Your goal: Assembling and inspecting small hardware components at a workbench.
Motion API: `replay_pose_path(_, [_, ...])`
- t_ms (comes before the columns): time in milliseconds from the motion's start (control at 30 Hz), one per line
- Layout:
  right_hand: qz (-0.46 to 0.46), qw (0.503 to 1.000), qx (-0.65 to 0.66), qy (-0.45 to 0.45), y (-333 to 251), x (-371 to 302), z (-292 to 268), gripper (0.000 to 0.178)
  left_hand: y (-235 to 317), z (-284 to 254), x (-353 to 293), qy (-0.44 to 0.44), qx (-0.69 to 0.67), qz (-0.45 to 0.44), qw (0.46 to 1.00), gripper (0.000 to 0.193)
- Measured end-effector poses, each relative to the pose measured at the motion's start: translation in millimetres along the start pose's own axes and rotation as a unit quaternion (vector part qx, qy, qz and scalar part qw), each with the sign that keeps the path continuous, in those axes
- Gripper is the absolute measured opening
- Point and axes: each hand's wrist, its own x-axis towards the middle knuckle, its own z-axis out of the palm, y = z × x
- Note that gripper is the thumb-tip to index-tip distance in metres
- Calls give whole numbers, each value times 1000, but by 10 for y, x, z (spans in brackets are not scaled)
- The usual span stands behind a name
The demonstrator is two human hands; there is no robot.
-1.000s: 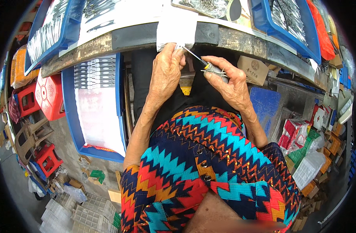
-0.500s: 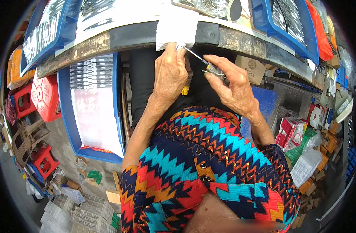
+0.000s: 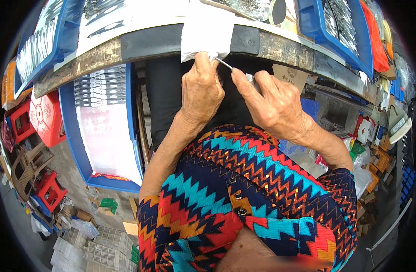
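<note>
Both hands have edged closer; left hand (image 3: 201,90) and right hand (image 3: 274,102) fingers stay clamped on a thin rod (image 3: 225,64) below the cluttered counter (image 3: 103,52).

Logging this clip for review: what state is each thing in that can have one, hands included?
left hand: closed, pinching one end of the thin metal rod
right hand: closed, pinching the rod's other end
thin metal rod: held off the bench, tilted
white cloth: draped over the bench edge
blue crate: below the bench, holding stacked grey parts and a white sheet
red stool: upright on the floor
</note>
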Motion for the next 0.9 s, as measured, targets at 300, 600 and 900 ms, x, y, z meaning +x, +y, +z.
replay_pose_path(300, [149,943,290,61,-13,-4,105,38,-10,24,22,-20,40,3,999,12])
replay_pose_path(600, [407,70,911,14,29,-123,227,32,-11,-1,40,-8,101,49,994,13])
replay_pose_path(900, [175,930,297,131,-117,-104,236,32,-15,53,-27,13,61,17,998,7])
